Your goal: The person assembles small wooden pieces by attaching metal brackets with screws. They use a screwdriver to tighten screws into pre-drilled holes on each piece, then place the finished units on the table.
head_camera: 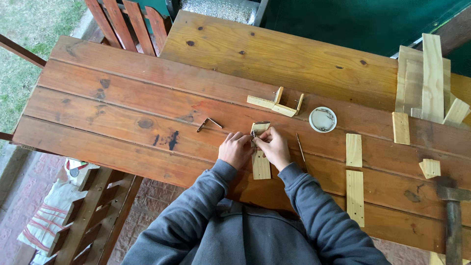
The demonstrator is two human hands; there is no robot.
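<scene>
A person in a grey sweatshirt leans over a red-brown plank table [122,98], both hands meeting on a short pale wooden strip [261,167] that lies flat near the table's front edge. The left hand [234,149] and right hand [274,146] are closed narrowly, fingertips pinched together over a small metal fitting [253,133] at the strip's far end; exactly what the fingers grip is too small to tell. A thin nail or rod [300,149] lies just right of the right hand, and a bent metal bracket [208,123] rests apart to the left. Beyond the hands sit a small U-shaped wooden assembly [277,104] and a round white lid [323,119] holding small hardware. More cut strips [354,169] lie to the right, with a hammer [452,216] at the table's right corner. The risk here appears to be slippage: the strip is unclamped, so pressure from the pinching fingers could twist it and send the tiny fitting off its mark, or rolling into a gap between planks.
</scene>
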